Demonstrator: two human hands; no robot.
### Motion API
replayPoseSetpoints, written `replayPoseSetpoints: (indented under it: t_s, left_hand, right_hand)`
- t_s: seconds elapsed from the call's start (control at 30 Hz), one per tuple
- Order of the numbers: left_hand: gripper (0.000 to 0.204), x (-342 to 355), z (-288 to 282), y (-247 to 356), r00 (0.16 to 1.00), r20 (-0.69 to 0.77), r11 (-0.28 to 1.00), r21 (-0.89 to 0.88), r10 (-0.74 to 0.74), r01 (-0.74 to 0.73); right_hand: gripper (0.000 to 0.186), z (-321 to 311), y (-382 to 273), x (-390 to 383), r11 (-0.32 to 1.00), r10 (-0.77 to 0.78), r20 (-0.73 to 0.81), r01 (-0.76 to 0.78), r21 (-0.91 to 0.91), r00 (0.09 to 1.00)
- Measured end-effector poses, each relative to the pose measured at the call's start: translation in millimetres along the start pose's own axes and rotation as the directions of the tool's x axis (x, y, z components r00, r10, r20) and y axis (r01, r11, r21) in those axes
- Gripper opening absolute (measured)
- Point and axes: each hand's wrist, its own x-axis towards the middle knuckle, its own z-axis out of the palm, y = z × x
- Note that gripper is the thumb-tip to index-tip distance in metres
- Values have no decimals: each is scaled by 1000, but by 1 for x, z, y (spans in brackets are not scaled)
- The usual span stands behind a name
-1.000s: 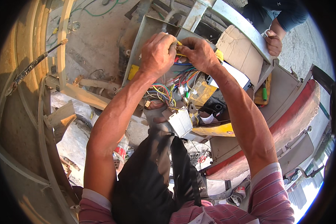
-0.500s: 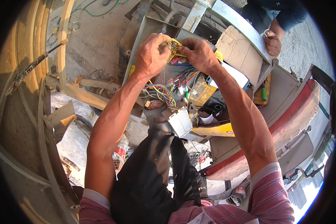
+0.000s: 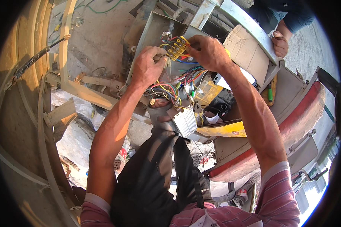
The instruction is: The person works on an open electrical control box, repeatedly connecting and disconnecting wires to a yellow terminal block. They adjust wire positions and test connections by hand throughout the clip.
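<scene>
A yellow terminal block point(image 3: 177, 49) with metal screws and wires is held up over an open grey metal box point(image 3: 152, 34). My right hand point(image 3: 209, 53) pinches its right end between thumb and fingers. Just left of the block, my left hand point(image 3: 149, 67) is closed, thumb against fingers; whatever lies between those fingertips is too small to make out. Below both hands spreads a tangle of coloured wires point(image 3: 191, 77) with white and green connectors. A silver finned controller box point(image 3: 185, 123) stands at the near end of the wires.
Cardboard point(image 3: 246, 53) lies to the right, beside a green-handled screwdriver point(image 3: 270, 94). At the upper right another person's hand point(image 3: 280, 44) rests by the metal frame. A wooden beam point(image 3: 89, 98) and a curved panel point(image 3: 22, 121) flank the left side. Yellow bodywork point(image 3: 223, 130) borders the wires.
The terminal block has turned and shows its screw face more fully. My left hand has come off it, moving down and left, while my right hand keeps hold, shifted slightly right.
</scene>
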Motion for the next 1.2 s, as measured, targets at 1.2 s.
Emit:
replayPoseSetpoints:
  t_s: [1.2]
  left_hand:
    - [35,16,1,2,990,75,961,244,115,-130]
  right_hand:
    - [21,36,-23,-41,987,-122,-200,98,-126,972]
